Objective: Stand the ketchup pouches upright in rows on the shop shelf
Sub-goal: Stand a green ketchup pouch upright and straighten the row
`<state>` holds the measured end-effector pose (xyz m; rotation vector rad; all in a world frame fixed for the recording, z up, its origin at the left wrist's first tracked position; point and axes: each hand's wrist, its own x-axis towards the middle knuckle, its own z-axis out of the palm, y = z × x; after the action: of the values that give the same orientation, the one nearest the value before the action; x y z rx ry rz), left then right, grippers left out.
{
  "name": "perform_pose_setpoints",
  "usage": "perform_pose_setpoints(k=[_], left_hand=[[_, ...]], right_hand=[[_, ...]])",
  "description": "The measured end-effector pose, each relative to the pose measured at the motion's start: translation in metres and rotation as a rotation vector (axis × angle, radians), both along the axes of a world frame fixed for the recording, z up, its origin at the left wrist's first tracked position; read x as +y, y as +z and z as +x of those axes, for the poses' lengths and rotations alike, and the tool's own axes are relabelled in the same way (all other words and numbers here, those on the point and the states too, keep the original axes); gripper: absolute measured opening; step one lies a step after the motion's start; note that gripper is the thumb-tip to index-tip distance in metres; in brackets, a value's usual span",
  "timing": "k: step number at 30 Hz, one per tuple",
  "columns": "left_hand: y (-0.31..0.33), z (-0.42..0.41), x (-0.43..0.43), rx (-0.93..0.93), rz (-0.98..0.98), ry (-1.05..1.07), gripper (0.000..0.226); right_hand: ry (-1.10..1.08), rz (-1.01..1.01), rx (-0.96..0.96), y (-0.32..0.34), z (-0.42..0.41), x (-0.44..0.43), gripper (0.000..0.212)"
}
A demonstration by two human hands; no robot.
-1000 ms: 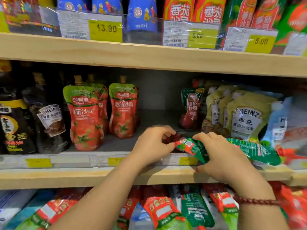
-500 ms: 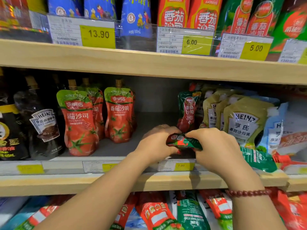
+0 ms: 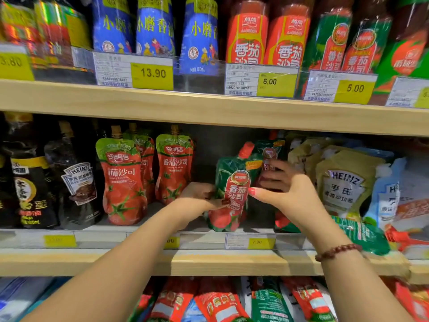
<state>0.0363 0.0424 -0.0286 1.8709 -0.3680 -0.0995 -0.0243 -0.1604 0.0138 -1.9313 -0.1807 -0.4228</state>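
Observation:
A green and red ketchup pouch (image 3: 232,194) stands upright on the middle shelf (image 3: 209,261), its red cap at the top. My left hand (image 3: 197,198) grips its lower left side. My right hand (image 3: 285,194) holds its right edge, thumb on the front label and fingers curled behind. A second pouch of the same kind (image 3: 269,156) stands just behind it. Another green pouch (image 3: 362,235) lies flat at the shelf's front right, beyond my right wrist. Three red pouches with green tops (image 3: 123,182) stand upright to the left.
Dark Heinz sauce pouches (image 3: 79,182) fill the left of the shelf, yellow Heinz pouches (image 3: 343,182) the right. Bottles and price tags (image 3: 153,73) line the upper shelf. More pouches (image 3: 220,303) lie in the shelf below. A gap of bare shelf lies between the red pouches and my hands.
The pouch that both hands held flat at the shelf's front edge now stands upright further in. Both hands moved up and back with it. The camera came closer.

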Motion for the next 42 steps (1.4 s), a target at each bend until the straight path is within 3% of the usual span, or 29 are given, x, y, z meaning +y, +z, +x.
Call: perform_pose_setpoints(k=[2, 5, 7, 9, 12, 14, 16, 20, 22, 25, 29, 35, 42], left_hand=[[-0.002, -0.002, 0.004, 0.097, -0.053, 0.006, 0.021], [0.000, -0.003, 0.007, 0.129, -0.046, 0.001, 0.026], [0.002, -0.004, 0.009, 0.083, -0.013, -0.020, 0.022], [0.005, -0.005, 0.012, 0.060, 0.017, -0.001, 0.034], [0.007, -0.007, 0.015, 0.126, -0.136, -0.033, 0.054], [0.007, -0.008, 0.012, 0.172, -0.208, -0.044, 0.060], [0.007, -0.008, 0.005, 0.166, -0.232, 0.026, 0.047], [0.008, -0.001, -0.003, 0.173, -0.255, 0.151, 0.039], [0.007, 0.005, -0.007, 0.172, -0.274, 0.165, 0.038], [0.009, 0.015, -0.017, 0.145, -0.298, 0.206, 0.017], [0.011, 0.027, -0.035, 0.111, -0.299, 0.195, 0.008], [0.015, 0.044, -0.066, 0.115, -0.294, 0.125, 0.027], [0.014, 0.060, -0.095, 0.137, -0.332, 0.073, 0.007]], right_hand=[[0.062, 0.058, 0.094, -0.020, 0.011, 0.011, 0.076], [0.095, 0.034, 0.080, -0.044, 0.024, 0.026, 0.043], [0.070, 0.005, 0.051, -0.051, 0.029, 0.031, 0.037], [0.055, -0.027, 0.013, -0.052, 0.032, 0.032, 0.036], [0.034, -0.061, -0.047, -0.052, 0.031, 0.033, 0.028], [0.003, -0.081, -0.070, -0.050, 0.027, 0.035, 0.027], [-0.085, -0.149, -0.083, -0.052, 0.021, 0.038, 0.030], [-0.346, -0.452, -0.237, -0.070, -0.001, 0.034, 0.046], [-0.308, -0.474, -0.333, -0.083, -0.015, 0.030, 0.037], [-0.242, -0.547, -0.435, -0.101, -0.021, 0.024, 0.028], [-0.262, -0.523, -0.495, -0.108, -0.014, 0.023, 0.022], [-0.283, -0.514, -0.580, -0.117, -0.010, 0.024, 0.018], [-0.300, -0.503, -0.625, -0.119, -0.008, 0.025, 0.026]])
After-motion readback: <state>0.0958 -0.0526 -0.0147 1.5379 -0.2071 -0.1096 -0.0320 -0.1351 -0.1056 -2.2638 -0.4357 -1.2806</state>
